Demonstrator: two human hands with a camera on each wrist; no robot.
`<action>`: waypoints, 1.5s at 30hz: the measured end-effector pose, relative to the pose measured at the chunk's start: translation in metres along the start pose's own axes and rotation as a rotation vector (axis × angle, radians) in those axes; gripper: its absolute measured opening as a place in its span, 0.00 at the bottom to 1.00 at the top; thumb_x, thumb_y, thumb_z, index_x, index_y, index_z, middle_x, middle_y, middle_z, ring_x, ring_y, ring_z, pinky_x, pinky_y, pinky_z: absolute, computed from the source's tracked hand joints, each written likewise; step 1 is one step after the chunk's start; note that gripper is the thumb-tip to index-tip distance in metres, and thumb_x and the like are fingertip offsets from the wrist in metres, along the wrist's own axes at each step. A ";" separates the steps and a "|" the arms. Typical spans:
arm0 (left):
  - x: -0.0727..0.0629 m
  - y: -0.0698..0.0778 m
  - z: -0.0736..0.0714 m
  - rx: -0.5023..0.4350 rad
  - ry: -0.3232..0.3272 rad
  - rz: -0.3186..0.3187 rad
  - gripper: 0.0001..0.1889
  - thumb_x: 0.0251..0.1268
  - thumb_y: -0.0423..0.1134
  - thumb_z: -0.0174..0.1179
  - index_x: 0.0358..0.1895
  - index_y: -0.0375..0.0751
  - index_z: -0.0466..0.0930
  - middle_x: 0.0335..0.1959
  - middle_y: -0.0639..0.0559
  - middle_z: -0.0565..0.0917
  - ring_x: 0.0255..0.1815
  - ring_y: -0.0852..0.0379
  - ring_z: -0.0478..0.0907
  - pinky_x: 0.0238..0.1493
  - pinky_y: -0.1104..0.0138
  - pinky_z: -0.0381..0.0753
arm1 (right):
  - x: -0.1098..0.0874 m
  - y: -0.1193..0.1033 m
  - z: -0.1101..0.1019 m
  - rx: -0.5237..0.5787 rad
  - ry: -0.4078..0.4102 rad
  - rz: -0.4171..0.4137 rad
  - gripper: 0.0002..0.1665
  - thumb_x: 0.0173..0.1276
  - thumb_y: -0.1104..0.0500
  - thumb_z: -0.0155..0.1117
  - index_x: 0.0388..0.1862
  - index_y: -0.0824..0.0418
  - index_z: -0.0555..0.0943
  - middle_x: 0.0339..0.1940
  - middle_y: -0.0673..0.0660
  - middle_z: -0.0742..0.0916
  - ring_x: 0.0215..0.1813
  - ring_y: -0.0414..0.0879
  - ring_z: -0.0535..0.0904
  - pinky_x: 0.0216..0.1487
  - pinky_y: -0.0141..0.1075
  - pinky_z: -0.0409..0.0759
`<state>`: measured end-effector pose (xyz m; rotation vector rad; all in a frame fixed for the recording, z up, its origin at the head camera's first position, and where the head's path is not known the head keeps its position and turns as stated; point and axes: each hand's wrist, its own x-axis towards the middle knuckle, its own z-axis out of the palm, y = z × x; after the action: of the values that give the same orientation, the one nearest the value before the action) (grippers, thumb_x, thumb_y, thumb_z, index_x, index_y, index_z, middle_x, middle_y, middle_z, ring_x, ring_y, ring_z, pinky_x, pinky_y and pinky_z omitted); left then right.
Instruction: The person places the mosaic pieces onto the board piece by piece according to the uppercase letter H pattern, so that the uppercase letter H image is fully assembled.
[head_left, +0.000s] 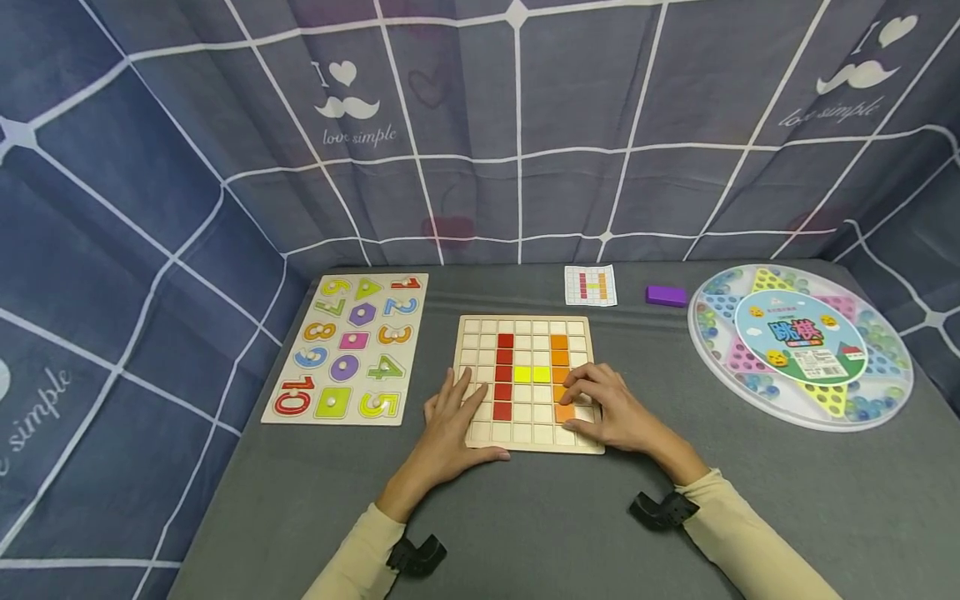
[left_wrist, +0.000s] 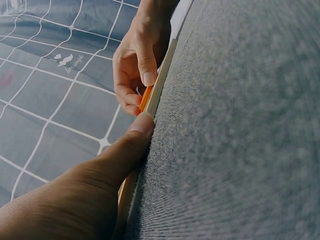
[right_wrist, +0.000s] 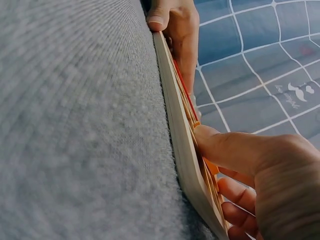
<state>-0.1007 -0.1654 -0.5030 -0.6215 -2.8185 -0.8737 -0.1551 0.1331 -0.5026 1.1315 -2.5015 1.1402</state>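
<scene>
A wooden grid board (head_left: 532, 433) lies on the grey cloth. Red square tiles (head_left: 505, 375) form a column on its left part, orange tiles (head_left: 559, 342) a column on its right, and two yellow tiles (head_left: 532, 374) join them midway. My left hand (head_left: 448, 425) rests on the board's left side with fingers spread, its thumb (left_wrist: 142, 124) along the near edge. With thumb and fingertips my right hand (head_left: 611, 410) pinches the lowest orange tile (head_left: 565, 413) at the foot of its column. Its fingers hide part of the column and the board's right edge.
A small pattern card (head_left: 591, 286) with a red, yellow and orange H lies behind the board, beside a purple block (head_left: 666, 296). On the left lies a number-and-shape puzzle board (head_left: 345, 350). A round Chinese checkers board (head_left: 801, 346) takes up the right. Grid-patterned curtains (head_left: 480, 125) hang behind.
</scene>
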 end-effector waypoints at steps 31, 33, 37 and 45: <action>0.001 0.001 0.002 -0.006 0.022 0.019 0.54 0.38 0.60 0.78 0.71 0.37 0.67 0.77 0.34 0.55 0.79 0.31 0.42 0.64 0.39 0.49 | -0.003 0.007 -0.001 0.015 -0.031 0.004 0.18 0.51 0.50 0.79 0.40 0.46 0.82 0.51 0.50 0.79 0.55 0.44 0.68 0.55 0.47 0.59; 0.001 0.001 0.002 -0.007 0.024 0.018 0.54 0.38 0.60 0.78 0.71 0.38 0.67 0.77 0.34 0.55 0.79 0.31 0.42 0.64 0.39 0.50 | -0.004 0.008 -0.001 0.020 -0.039 0.011 0.18 0.52 0.50 0.79 0.40 0.46 0.82 0.51 0.49 0.79 0.55 0.44 0.68 0.55 0.46 0.59; 0.000 0.000 0.003 -0.003 0.019 0.014 0.54 0.38 0.60 0.78 0.71 0.38 0.67 0.77 0.35 0.55 0.79 0.31 0.42 0.65 0.39 0.49 | -0.004 0.008 -0.002 0.027 -0.046 0.017 0.18 0.52 0.50 0.79 0.41 0.46 0.83 0.52 0.48 0.79 0.56 0.43 0.67 0.55 0.46 0.59; 0.001 -0.001 0.003 -0.016 0.005 0.006 0.54 0.38 0.59 0.78 0.71 0.38 0.66 0.78 0.34 0.54 0.79 0.32 0.40 0.65 0.38 0.48 | -0.004 0.009 -0.001 0.037 -0.049 0.022 0.17 0.52 0.51 0.79 0.41 0.46 0.83 0.52 0.49 0.79 0.57 0.43 0.68 0.57 0.47 0.58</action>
<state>-0.1020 -0.1642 -0.5054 -0.6278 -2.8065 -0.8958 -0.1583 0.1400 -0.5086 1.1575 -2.5458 1.1832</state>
